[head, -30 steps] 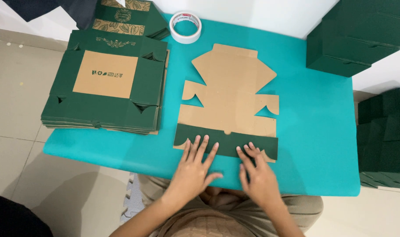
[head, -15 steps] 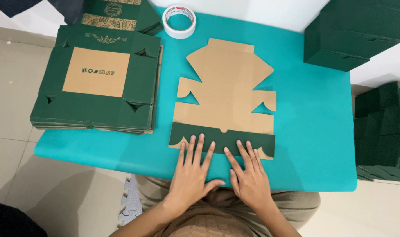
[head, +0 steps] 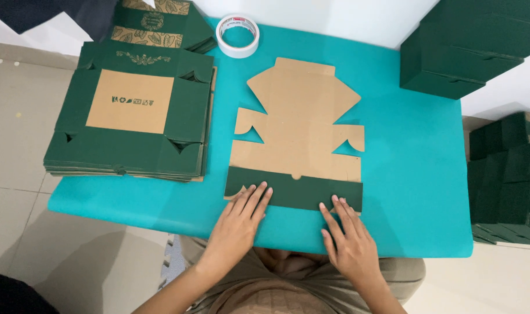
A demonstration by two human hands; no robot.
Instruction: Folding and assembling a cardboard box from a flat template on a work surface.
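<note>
A flat die-cut cardboard box blank [head: 300, 125] lies brown side up in the middle of the teal table [head: 416, 174]. Its near flap [head: 294, 192] is folded over and shows dark green. My left hand [head: 238, 224] lies flat with fingers spread, its fingertips on the left part of that green flap. My right hand [head: 349, 238] lies flat too, fingertips touching the flap's right part near its edge. Neither hand holds anything.
A stack of flat green box blanks [head: 131, 116] sits at the table's left, more printed green ones [head: 160, 23] behind it. A roll of white tape [head: 237, 36] lies at the back. Assembled dark green boxes [head: 462, 46] stand at the back right, others [head: 506, 174] beside the table.
Both hands have spread apart along the folded green flap: the left slid slightly left, the right moved right. The flap stays folded flat.
</note>
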